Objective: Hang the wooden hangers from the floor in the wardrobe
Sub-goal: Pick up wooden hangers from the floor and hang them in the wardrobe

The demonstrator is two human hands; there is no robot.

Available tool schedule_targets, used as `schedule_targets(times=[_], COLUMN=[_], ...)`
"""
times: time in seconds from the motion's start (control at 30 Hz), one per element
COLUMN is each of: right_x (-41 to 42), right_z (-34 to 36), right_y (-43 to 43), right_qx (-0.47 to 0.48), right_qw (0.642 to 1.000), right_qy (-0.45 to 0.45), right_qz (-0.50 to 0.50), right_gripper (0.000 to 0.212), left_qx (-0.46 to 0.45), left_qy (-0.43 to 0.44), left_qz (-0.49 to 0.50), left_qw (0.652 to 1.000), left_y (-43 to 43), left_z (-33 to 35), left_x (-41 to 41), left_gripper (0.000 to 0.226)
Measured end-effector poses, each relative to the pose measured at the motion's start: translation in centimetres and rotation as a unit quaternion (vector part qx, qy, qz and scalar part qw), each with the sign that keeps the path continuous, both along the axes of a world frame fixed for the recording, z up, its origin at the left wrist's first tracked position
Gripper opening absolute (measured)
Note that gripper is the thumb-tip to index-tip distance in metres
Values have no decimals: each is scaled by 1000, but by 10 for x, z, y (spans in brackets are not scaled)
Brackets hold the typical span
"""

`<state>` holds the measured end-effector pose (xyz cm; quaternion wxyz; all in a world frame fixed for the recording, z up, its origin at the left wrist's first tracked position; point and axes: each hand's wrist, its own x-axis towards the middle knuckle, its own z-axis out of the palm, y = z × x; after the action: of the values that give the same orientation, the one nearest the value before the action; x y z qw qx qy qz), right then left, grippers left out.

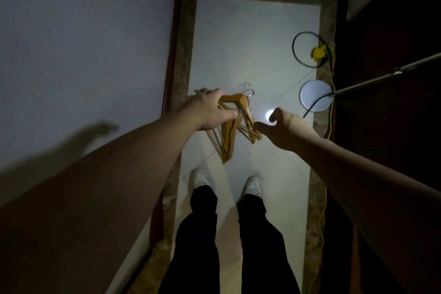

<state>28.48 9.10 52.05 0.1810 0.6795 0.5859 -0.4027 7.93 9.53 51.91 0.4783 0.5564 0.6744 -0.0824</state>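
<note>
A bundle of several wooden hangers [235,126] with metal hooks hangs above the pale tiled floor [253,38], in the middle of the head view. My left hand [214,110] is closed around the bundle near its top, thumb in front. To the right, my right hand [284,126] is open, its fingertips at the right end of the bundle, holding nothing. The dark wardrobe [391,126] stands along the right side, and its metal rail [386,76] crosses the upper right.
A white wall [83,55] runs along the left. On the floor at right lie a round white lamp [315,99], a black cable loop [297,50], a yellow plug [318,52] and a yellow cord [322,210]. My white shoes [253,185] stand below the hangers.
</note>
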Motion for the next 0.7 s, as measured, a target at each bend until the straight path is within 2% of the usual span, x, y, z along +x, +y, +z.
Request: schedule_targets(times=[0.2, 0.4, 0.7], right_x=[-6, -15, -5], right_z=[-108, -220, -395], right_y=[7, 0, -17], right_qx=[-19, -52, -75], right_qw=[1000, 998, 996], right_qy=[2, 24, 1], right_qz=[-24, -22, -42], right_gripper=[40, 51, 63], left_qx=[-34, -83, -110], left_qy=[-34, -40, -41], left_qz=[26, 35, 63], left_qw=[999, 995, 991], left_y=[-8, -27, -28], left_z=[-95, -200, -359], left_x=[-2, -2, -7], left_gripper=[70, 70, 69])
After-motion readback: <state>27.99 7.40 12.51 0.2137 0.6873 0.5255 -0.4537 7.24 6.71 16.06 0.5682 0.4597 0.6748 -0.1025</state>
